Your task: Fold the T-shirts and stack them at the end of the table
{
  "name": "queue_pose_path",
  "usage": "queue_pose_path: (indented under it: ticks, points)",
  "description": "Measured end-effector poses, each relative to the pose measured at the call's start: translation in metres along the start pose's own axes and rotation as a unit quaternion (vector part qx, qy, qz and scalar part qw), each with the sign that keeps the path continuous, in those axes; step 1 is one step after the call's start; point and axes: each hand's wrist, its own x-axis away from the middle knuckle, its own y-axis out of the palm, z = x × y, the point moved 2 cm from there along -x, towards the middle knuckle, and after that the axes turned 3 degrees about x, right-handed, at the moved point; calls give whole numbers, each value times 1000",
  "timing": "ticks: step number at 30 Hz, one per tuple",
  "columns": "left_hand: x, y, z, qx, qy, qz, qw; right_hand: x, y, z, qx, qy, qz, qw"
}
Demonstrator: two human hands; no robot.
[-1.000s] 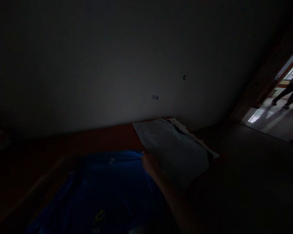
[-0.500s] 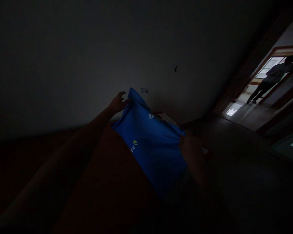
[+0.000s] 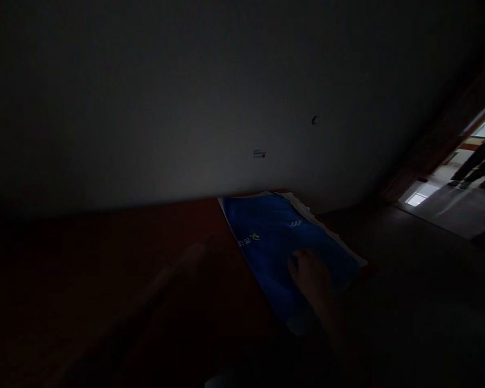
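A blue cloth (image 3: 275, 226), which looks like a shirt, lies spread on the reddish-brown tabletop (image 3: 178, 221). It bears white marks and a small yellow-green print. Beneath it, white material (image 3: 331, 233) shows along the far and right edges. My right hand (image 3: 312, 275) is over the lower right part of the cloth, fingers bent and thumb apart, gripping nothing visible; whether it touches the cloth I cannot tell. Left of the cloth, my left hand (image 3: 194, 256) is over the tabletop, dark and smeared by motion, so its fingers are unclear.
Behind the table stands a pale wall (image 3: 165, 134) with a small printed label (image 3: 259, 154) and a dark round spot (image 3: 315, 120). At right, past a doorway, a person's legs (image 3: 477, 164) show on a brighter floor (image 3: 456, 205). The room is very dim.
Both hands have let go of the blue cloth, which was held up and stretched between them. It now lies flat on the table. My left hand has come down and nearer; the view has shifted left.
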Motion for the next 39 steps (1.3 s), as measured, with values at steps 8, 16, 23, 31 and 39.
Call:
queue_pose_path:
  ticks: [8,16,23,31,39]
  points:
    - [181,-25,-60,-85,-199,171,961,13,43,-136,-196,-202,87,956]
    - [216,-27,-75,-156,-236,223,933,-2,71,-229,-323,-261,144,898]
    - [208,-31,-71,-174,-232,200,936,-13,93,-239,-338,-288,154,883]
    - [175,-37,-81,-197,-266,162,930,-47,105,-260,-314,-272,146,898]
    - [178,-32,-96,-160,-290,169,928,-48,104,-247,-308,-271,97,907]
